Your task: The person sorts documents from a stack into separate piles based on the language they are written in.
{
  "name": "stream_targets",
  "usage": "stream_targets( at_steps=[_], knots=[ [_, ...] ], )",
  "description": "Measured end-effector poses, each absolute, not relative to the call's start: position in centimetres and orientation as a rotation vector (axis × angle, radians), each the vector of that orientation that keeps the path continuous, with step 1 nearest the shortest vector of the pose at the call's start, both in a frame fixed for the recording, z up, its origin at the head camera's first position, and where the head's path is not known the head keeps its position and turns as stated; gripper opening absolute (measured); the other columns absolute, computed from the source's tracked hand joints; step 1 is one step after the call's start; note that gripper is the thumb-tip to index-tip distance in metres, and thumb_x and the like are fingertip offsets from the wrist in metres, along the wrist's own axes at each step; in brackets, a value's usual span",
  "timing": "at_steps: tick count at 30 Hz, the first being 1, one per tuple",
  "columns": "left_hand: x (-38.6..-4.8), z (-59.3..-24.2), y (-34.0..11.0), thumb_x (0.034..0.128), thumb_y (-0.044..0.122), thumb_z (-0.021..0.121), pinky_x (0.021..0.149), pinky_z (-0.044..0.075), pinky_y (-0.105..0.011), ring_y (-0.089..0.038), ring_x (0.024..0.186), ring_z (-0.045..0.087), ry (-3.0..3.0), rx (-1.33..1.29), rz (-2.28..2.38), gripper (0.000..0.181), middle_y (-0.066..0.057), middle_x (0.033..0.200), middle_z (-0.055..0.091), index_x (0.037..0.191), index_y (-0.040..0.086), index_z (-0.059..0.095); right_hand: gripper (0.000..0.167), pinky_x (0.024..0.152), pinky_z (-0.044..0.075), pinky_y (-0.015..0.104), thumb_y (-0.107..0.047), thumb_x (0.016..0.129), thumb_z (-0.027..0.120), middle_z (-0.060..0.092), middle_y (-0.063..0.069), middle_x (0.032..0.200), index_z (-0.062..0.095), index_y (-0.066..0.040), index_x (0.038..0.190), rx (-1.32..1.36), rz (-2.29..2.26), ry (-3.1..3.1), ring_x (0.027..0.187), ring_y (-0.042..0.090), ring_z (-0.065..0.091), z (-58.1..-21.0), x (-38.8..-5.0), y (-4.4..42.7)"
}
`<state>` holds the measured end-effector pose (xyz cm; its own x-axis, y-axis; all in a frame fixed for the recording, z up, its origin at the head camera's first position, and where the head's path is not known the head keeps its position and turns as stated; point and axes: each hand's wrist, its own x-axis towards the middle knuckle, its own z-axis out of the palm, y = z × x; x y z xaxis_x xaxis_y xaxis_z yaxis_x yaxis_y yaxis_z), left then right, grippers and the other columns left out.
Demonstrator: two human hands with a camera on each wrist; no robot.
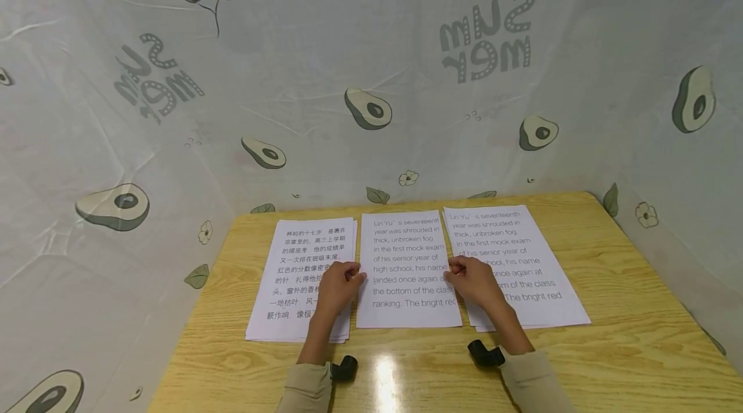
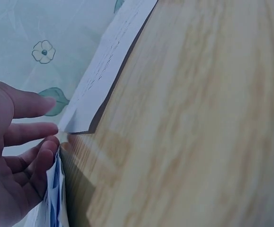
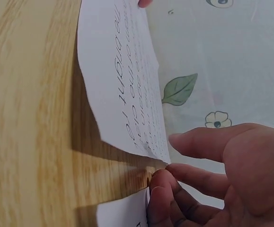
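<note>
A printed English sheet point(image 1: 406, 271) lies between my hands on the wooden table. My left hand point(image 1: 342, 281) is at its left edge, over part of the Chinese-printed stack point(image 1: 290, 271). In the left wrist view the thumb stands apart from the index finger, whose tip is beside the sheet's edge point(image 2: 99, 80). My right hand point(image 1: 475, 279) is at the opposite edge, covering some text of the right English stack point(image 1: 540, 303). The right wrist view shows a gap between thumb and index finger, the index tip touching or very near the sheet point(image 3: 103, 61).
Avocado-patterned white sheeting point(image 1: 313, 161) hangs behind the table and at both sides. Light reflects off the wooden tabletop point(image 1: 418, 374) in front of the papers. A black wrist mount point(image 1: 345, 368) sits at the left cuff, another black mount point(image 1: 485, 355) at the right.
</note>
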<state>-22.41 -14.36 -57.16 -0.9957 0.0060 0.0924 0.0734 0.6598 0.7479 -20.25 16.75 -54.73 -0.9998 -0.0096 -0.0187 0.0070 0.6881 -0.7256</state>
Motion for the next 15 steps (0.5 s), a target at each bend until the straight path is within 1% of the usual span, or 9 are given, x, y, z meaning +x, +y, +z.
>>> stream_targets(
  at_steps=[3,6,11,15],
  knots=[
    [-22.36,-57.06,-14.38,0.0944,0.021,0.081,0.076,0.052,-0.032,-0.015,0.086,0.061,-2.793,-0.059,-1.259,0.028,-0.006,0.101,0.072,0.118,0.005,0.081,0.041,0.080,0.056,0.039,-0.015,0.097,0.072,0.076,0.014,0.106,0.070,0.007,0.132,-0.014,-1.239,2.869,0.099,0.030,0.073,-54.58,-20.17,16.73],
    [-22.35,-57.04,-14.44,0.0948,0.021,0.080,0.077,0.052,-0.033,-0.016,0.088,0.061,-2.796,-0.046,-1.262,0.031,-0.007,0.104,0.071,0.121,0.004,0.080,0.041,0.080,0.058,0.040,-0.015,0.097,0.073,0.077,0.015,0.106,0.070,0.008,0.131,-0.023,-1.239,2.873,0.099,0.032,0.074,-54.54,-20.16,16.79],
    [-22.37,-56.98,-14.43,0.0952,0.022,0.080,0.077,0.052,-0.033,-0.018,0.089,0.060,-2.808,-0.006,-1.271,0.037,-0.009,0.107,0.069,0.127,0.002,0.077,0.041,0.079,0.057,0.037,-0.014,0.097,0.073,0.077,0.015,0.105,0.070,0.009,0.130,-0.013,-1.242,2.872,0.099,0.032,0.074,-54.60,-20.13,16.91],
    [-22.41,-57.03,-14.38,0.0946,0.022,0.081,0.076,0.051,-0.032,-0.017,0.087,0.059,-2.809,-0.010,-1.251,0.038,-0.010,0.105,0.068,0.127,0.001,0.077,0.042,0.078,0.055,0.035,-0.015,0.097,0.073,0.076,0.015,0.105,0.070,0.009,0.131,-0.009,-1.240,2.877,0.097,0.030,0.073,-54.76,-20.22,16.87]
  ],
)
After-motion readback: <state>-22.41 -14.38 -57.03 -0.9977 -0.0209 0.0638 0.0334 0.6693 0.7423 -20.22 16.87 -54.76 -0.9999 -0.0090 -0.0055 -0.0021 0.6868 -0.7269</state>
